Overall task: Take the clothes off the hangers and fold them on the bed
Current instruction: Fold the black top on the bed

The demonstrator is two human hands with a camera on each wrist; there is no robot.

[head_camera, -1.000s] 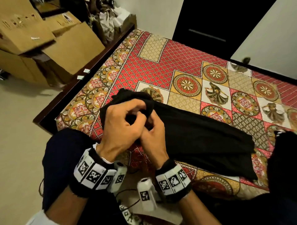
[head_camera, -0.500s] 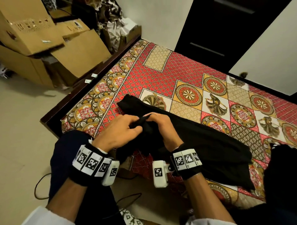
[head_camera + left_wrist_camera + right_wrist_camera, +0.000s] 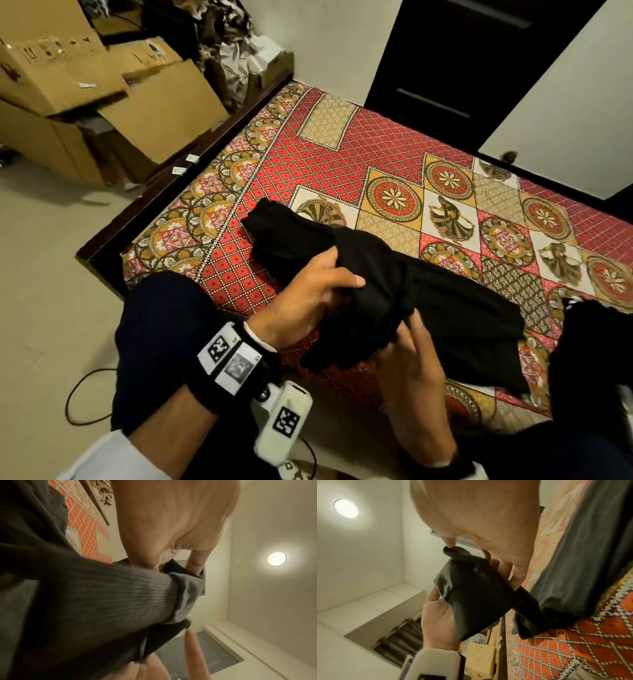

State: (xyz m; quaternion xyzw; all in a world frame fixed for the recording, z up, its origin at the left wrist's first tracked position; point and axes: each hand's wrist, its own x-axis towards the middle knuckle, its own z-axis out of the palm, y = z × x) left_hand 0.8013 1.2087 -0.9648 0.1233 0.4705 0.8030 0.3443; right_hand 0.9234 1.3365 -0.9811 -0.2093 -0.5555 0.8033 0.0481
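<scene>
A black garment (image 3: 394, 284) is laid across the near part of the bed (image 3: 342, 161), stretched from about 10 o'clock to 4 o'clock in the head view, over the red and yellow patterned bedspread (image 3: 308, 161). Its near end is lifted off the bed and bunched between both hands; the far end at 10 o'clock and the long part toward 4 o'clock are rested flat on the bedspread.

The left hand (image 3: 308, 294) is closed on the bunched fabric from the 9 o'clock side, thumb over the top and fingers curled underneath. In the left wrist view a ribbed cuff or hem of the garment (image 3: 102, 601) is seen drawn across the frame, pinched at the fingertips of the left hand (image 3: 171, 520).

The right hand (image 3: 411, 370) is placed below the fabric at 6 o'clock, palm up. In the right wrist view the cloth (image 3: 476, 591) is pinched between the thumb and fingers of the right hand (image 3: 479, 520), with the left hand (image 3: 438, 620) cupped under the same fold.

Cardboard boxes (image 3: 102, 92) are stacked on the floor at 10 o'clock beside the bed frame. A dark door (image 3: 462, 68) is seen at 1 o'clock. A ceiling light (image 3: 277, 558) is seen in both wrist views.
</scene>
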